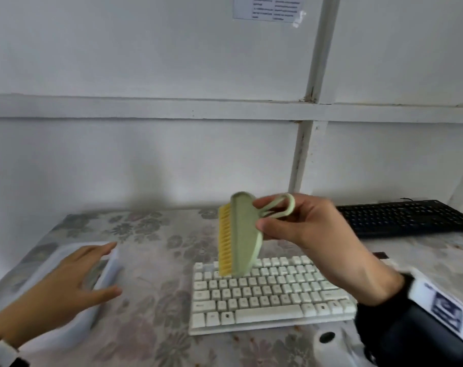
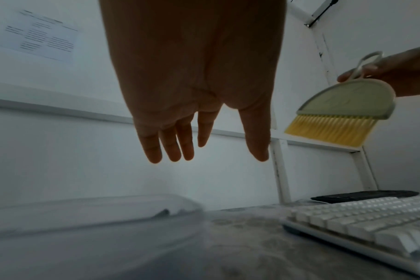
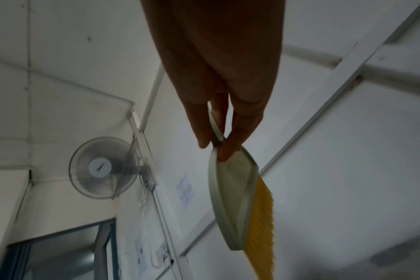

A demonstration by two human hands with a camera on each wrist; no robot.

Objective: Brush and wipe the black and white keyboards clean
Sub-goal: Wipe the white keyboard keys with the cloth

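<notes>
A white keyboard (image 1: pixel 267 290) (image 2: pixel 372 223) lies on the flowered table near me. Farther right, against the wall, lies a black keyboard (image 1: pixel 407 217) (image 2: pixel 362 196). My right hand (image 1: pixel 299 221) (image 3: pixel 216 145) pinches the loop handle of a pale green brush (image 1: pixel 245 234) (image 2: pixel 343 100) (image 3: pixel 235 206) with yellow bristles. It holds the brush in the air above the far edge of the white keyboard, bristles turned left. My left hand (image 1: pixel 74 276) (image 2: pixel 199 149) hovers with straight, spread fingers over a clear plastic box (image 1: pixel 103 284) (image 2: pixel 84 217) on the left and holds nothing.
The table (image 1: pixel 156 260) has a grey floral cover and stands against a white panelled wall (image 1: pixel 145 154). A white round object with a dark hole (image 1: pixel 328 340) sits at the near edge. In the right wrist view a wall fan (image 3: pixel 103 168) hangs high up.
</notes>
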